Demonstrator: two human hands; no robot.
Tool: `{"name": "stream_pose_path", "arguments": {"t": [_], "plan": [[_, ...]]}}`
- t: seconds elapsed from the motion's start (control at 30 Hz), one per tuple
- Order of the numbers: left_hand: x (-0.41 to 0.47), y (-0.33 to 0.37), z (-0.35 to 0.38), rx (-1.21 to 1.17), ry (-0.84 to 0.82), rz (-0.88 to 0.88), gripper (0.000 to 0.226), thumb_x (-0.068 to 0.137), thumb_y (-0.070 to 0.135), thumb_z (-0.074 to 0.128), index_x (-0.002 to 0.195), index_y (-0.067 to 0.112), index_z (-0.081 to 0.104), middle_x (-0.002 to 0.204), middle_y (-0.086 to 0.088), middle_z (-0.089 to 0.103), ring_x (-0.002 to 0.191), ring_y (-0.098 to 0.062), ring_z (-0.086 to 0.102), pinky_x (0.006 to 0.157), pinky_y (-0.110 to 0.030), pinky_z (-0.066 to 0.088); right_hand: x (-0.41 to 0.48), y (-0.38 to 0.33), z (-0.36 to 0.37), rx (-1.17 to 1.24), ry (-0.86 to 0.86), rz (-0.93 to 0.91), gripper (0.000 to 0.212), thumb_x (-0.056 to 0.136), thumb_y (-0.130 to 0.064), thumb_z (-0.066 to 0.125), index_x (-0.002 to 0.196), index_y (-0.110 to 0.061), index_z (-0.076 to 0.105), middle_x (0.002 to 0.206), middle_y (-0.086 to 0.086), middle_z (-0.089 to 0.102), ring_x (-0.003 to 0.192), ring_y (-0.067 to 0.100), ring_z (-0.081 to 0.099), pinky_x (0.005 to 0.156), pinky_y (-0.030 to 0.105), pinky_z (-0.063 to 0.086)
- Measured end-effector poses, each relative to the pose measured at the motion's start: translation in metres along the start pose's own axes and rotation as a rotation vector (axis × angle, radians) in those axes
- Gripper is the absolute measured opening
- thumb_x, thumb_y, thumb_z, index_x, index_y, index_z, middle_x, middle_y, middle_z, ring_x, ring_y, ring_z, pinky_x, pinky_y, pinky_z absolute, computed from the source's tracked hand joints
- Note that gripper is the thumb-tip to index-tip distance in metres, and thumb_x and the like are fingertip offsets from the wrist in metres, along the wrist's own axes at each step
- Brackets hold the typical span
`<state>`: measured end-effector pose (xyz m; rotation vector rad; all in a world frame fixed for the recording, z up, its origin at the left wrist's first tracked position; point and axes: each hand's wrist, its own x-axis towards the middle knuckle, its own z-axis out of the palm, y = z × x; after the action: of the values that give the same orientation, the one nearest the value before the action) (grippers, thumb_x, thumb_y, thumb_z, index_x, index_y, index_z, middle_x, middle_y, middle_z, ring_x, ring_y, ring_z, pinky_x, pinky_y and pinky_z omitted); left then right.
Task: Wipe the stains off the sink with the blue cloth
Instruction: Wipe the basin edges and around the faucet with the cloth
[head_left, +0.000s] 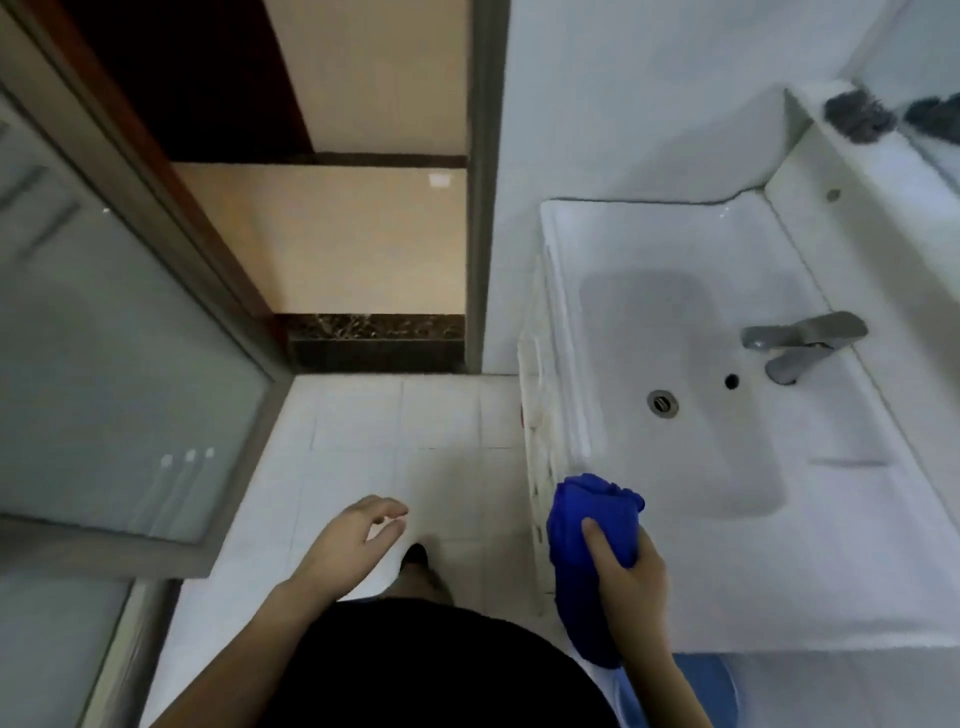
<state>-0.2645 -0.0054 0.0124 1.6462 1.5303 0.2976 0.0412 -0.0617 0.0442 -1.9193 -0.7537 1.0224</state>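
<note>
A white sink (613, 244) with a rectangular basin fills the right side; its drain (662, 402) lies in the basin near a grey faucet (800, 343). My right hand (631, 577) grips a bunched blue cloth (582, 525) at the sink's near left rim, and part of the cloth hangs down below the hand. My left hand (348, 540) hovers over the white tiled floor with loosely curled fingers and holds nothing. The picture is blurred, so no stains can be made out on the sink.
A glass door (104, 353) with a metal frame stands at the left. A doorway with a dark stone threshold (374, 338) lies ahead. A grey scrubber (857, 117) rests on the ledge behind the sink. A blue object (706, 686) sits on the floor under the sink.
</note>
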Motion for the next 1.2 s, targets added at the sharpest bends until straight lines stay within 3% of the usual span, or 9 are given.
{"name": "stream_pose_path", "arguments": {"t": [0.17, 0.23, 0.37, 0.47, 0.63, 0.83, 0.93, 1.03, 1.2], "plan": [[-0.027, -0.043, -0.050, -0.167, 0.236, -0.167, 0.016, 0.097, 0.024, 0.057, 0.093, 0.038, 0.064, 0.110, 0.016, 0.067, 0.100, 0.005, 0.059, 0.089, -0.012, 0.042, 0.014, -0.033, 0.071, -0.098, -0.144, -0.063, 0.037, 0.088, -0.044, 0.066, 0.116, -0.020, 0.061, 0.102, -0.003, 0.068, 0.097, 0.020, 0.063, 0.093, 0.040, 0.049], [-0.025, -0.054, -0.076, -0.210, 0.320, -0.180, 0.016, 0.097, 0.021, 0.057, 0.092, 0.033, 0.066, 0.108, 0.015, 0.068, 0.100, 0.003, 0.059, 0.083, -0.004, 0.038, 0.022, -0.055, 0.102, -0.101, -0.193, -0.120, 0.031, 0.088, -0.046, 0.064, 0.108, -0.023, 0.062, 0.095, -0.006, 0.069, 0.091, 0.017, 0.065, 0.087, 0.038, 0.051], [-0.011, -0.089, -0.121, -0.263, 0.429, -0.206, 0.015, 0.098, 0.020, 0.057, 0.096, 0.028, 0.070, 0.104, 0.017, 0.067, 0.098, 0.002, 0.059, 0.082, -0.005, 0.039, 0.038, -0.086, 0.172, -0.067, -0.271, -0.130, 0.026, 0.090, -0.040, 0.064, 0.108, -0.022, 0.062, 0.090, -0.001, 0.070, 0.084, 0.019, 0.066, 0.079, 0.034, 0.053], [0.010, -0.126, -0.152, -0.280, 0.404, -0.265, 0.018, 0.097, 0.019, 0.058, 0.097, 0.035, 0.068, 0.108, 0.019, 0.067, 0.098, 0.005, 0.059, 0.083, -0.015, 0.041, 0.049, -0.094, 0.228, -0.051, -0.263, -0.079, 0.022, 0.089, -0.039, 0.066, 0.106, -0.026, 0.063, 0.091, 0.000, 0.071, 0.086, 0.023, 0.068, 0.082, 0.041, 0.054], [0.060, -0.168, -0.228, -0.225, 0.321, -0.285, 0.018, 0.096, 0.023, 0.060, 0.106, 0.036, 0.065, 0.114, 0.014, 0.065, 0.103, -0.006, 0.060, 0.096, -0.033, 0.047, 0.064, -0.131, 0.306, -0.019, -0.217, -0.026, 0.009, 0.091, -0.029, 0.065, 0.091, -0.020, 0.062, 0.080, 0.006, 0.068, 0.076, 0.029, 0.064, 0.070, 0.036, 0.050], [0.149, -0.160, -0.313, -0.120, 0.310, -0.139, 0.028, 0.091, 0.045, 0.051, 0.114, 0.034, 0.063, 0.113, 0.016, 0.063, 0.105, -0.004, 0.059, 0.092, -0.029, 0.045, 0.106, -0.200, 0.352, 0.008, -0.163, -0.045, 0.012, 0.090, -0.034, 0.066, 0.093, -0.024, 0.061, 0.077, 0.005, 0.069, 0.070, 0.025, 0.065, 0.066, 0.036, 0.052], [0.197, -0.155, -0.330, -0.046, 0.291, -0.095, 0.027, 0.095, 0.040, 0.053, 0.118, 0.030, 0.063, 0.116, 0.013, 0.062, 0.106, -0.007, 0.058, 0.094, -0.030, 0.045, 0.141, -0.221, 0.363, 0.022, -0.139, -0.068, 0.016, 0.090, -0.034, 0.066, 0.101, -0.022, 0.063, 0.081, 0.003, 0.071, 0.074, 0.024, 0.067, 0.072, 0.037, 0.053], [0.243, -0.155, -0.330, 0.058, 0.223, -0.082, 0.029, 0.097, 0.038, 0.053, 0.122, 0.026, 0.062, 0.118, 0.015, 0.056, 0.110, -0.006, 0.052, 0.097, -0.027, 0.040, 0.178, -0.226, 0.373, 0.044, -0.098, -0.039, 0.018, 0.092, -0.030, 0.065, 0.103, -0.016, 0.062, 0.081, 0.003, 0.069, 0.071, 0.021, 0.065, 0.065, 0.030, 0.048], [0.319, -0.136, -0.331, -0.032, 0.107, -0.176, 0.017, 0.097, 0.031, 0.057, 0.113, 0.037, 0.058, 0.112, 0.018, 0.059, 0.105, -0.006, 0.056, 0.096, -0.030, 0.045, 0.245, -0.234, 0.385, 0.116, 0.000, 0.083, 0.028, 0.093, -0.030, 0.063, 0.111, -0.009, 0.061, 0.085, 0.007, 0.068, 0.073, 0.022, 0.063, 0.066, 0.031, 0.048]]}}
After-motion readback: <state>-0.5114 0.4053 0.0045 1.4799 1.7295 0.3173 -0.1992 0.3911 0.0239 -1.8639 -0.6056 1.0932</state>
